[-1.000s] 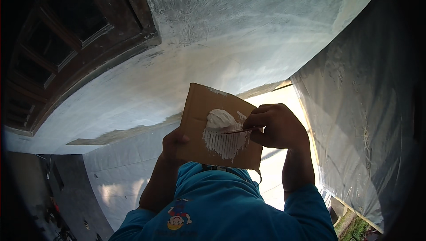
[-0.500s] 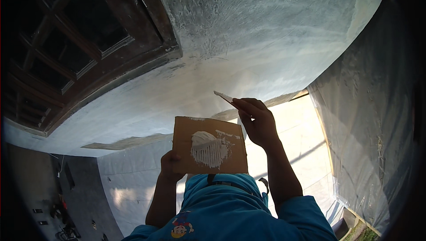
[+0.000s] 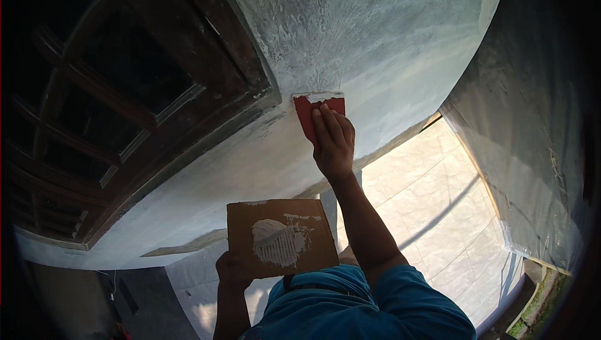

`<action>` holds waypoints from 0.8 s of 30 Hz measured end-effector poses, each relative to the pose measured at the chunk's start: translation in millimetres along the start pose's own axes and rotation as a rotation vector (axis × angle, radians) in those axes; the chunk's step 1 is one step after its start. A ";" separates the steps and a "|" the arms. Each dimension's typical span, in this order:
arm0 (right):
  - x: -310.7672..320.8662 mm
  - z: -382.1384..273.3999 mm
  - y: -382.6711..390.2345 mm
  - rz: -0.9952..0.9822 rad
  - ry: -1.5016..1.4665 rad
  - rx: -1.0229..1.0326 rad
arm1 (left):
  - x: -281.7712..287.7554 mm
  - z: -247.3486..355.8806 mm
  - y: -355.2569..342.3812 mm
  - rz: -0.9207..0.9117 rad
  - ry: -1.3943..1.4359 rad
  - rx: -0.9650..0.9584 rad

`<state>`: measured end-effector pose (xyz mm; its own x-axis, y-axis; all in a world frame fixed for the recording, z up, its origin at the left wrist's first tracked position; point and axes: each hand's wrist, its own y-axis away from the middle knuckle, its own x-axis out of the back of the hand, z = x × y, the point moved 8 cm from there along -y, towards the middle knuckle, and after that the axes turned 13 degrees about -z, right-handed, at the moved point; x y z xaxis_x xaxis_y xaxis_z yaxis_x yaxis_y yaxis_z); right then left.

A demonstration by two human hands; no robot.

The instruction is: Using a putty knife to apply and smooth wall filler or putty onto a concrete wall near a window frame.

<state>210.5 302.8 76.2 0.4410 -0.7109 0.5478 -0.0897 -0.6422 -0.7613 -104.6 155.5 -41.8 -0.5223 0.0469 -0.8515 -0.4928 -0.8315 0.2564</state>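
In my right hand [image 3: 335, 143] is a flat red putty scraper [image 3: 307, 115], with white paste along its far edge. That edge lies against the grey and white wall [image 3: 375, 46], close to the lower corner of the window frame. My fingers press flat on the scraper's face. Lower down, my left hand [image 3: 233, 267] grips the left edge of a brown cardboard piece [image 3: 241, 230] in front of my waist. A mound of white putty [image 3: 278, 243], ridged by scraping, sits on the cardboard; a smaller smear is near its upper right.
A dark wooden window [image 3: 156, 115] with glass panes fills the upper left. Sunlit floor tiles [image 3: 413, 196] lie below the wall on the right. Translucent plastic sheeting [image 3: 526, 140] hangs at the far right.
My right hand has moved up and left, bringing the scraper from the air onto the wall. The cardboard in my left hand sits a little lower and further left in view.
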 end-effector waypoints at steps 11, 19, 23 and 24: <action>-31.6 -6.4 29.4 -0.180 -0.076 -0.025 | 17.0 39.7 -7.0 0.009 -0.010 0.106; 11.0 -18.1 -4.6 -0.016 -0.007 0.042 | -6.0 18.0 -30.2 -0.203 0.044 0.278; -30.6 -7.1 16.6 -0.131 0.002 -0.038 | -1.6 19.3 -27.4 -0.107 -0.065 0.180; -30.9 -2.0 30.6 -0.131 0.002 -0.034 | 2.4 18.2 -25.6 -0.129 -0.027 0.215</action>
<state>192.3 304.5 36.7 0.4494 -0.6208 0.6424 -0.0613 -0.7388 -0.6711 -105.8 187.0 -42.1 -0.4622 0.1625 -0.8718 -0.6922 -0.6806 0.2401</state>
